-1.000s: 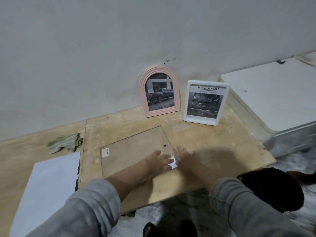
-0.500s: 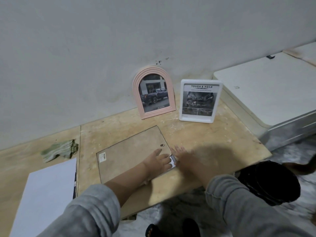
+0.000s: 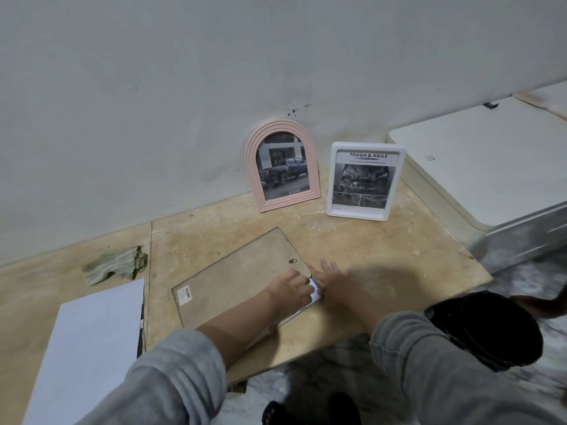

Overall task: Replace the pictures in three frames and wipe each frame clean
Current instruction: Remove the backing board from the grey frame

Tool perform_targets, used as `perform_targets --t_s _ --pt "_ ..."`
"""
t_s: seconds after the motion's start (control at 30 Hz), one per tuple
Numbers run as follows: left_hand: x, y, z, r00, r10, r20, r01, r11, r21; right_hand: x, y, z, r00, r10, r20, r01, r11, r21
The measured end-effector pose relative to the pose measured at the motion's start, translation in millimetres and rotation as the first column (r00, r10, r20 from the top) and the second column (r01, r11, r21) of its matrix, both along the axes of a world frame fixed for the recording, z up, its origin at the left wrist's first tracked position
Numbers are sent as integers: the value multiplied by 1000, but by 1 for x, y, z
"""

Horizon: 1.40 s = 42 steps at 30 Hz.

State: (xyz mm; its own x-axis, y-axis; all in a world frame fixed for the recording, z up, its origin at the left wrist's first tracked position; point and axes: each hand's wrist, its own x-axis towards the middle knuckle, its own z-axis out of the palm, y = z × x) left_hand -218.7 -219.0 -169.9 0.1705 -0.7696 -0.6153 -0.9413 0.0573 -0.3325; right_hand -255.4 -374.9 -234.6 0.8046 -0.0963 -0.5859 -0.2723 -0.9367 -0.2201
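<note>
A large frame point(image 3: 239, 280) lies face down on the wooden board, its brown backing up with a small hanger and a barcode sticker. My left hand point(image 3: 290, 291) rests on the backing near its right corner, fingers curled toward a bit of white paper point(image 3: 314, 291) showing at that corner. My right hand point(image 3: 337, 283) lies flat beside the same corner, fingers spread. A pink arched frame point(image 3: 282, 167) with a truck picture and a white frame point(image 3: 365, 180) with a "TOUGH & AGILE" print stand against the wall.
A green cloth point(image 3: 115, 265) lies at the left of the board. White sheets point(image 3: 89, 348) sit at the front left. A white box point(image 3: 491, 161) stands to the right, a black bag point(image 3: 484, 329) below it on the floor.
Both hands stay at the frame's right corner with little movement. The camera view has shifted slightly.
</note>
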Motion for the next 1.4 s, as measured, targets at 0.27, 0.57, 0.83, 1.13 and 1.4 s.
perform_targets --t_s 0.27,0.57,0.83,1.13,1.4 --pt "-1 -6 7 997 37 67 -37 999 8 -8 4 17 1000 26 2 -26 1000 -11" --pt "-12 31 -14 975 219 -21 -218 948 -232 -8 9 8 998 -65 21 65 998 -1" --pt "-26 124 -24 536 799 -272 -806 389 -446 -8 24 13 839 -461 290 368 872 322" --pt "-37 184 -27 -97 728 -679 -920 -326 -217 13 50 26 867 -445 226 387 885 260" --pt "-34 195 -28 -85 693 -716 -917 -335 -216 22 56 47 853 -498 157 452 854 256"
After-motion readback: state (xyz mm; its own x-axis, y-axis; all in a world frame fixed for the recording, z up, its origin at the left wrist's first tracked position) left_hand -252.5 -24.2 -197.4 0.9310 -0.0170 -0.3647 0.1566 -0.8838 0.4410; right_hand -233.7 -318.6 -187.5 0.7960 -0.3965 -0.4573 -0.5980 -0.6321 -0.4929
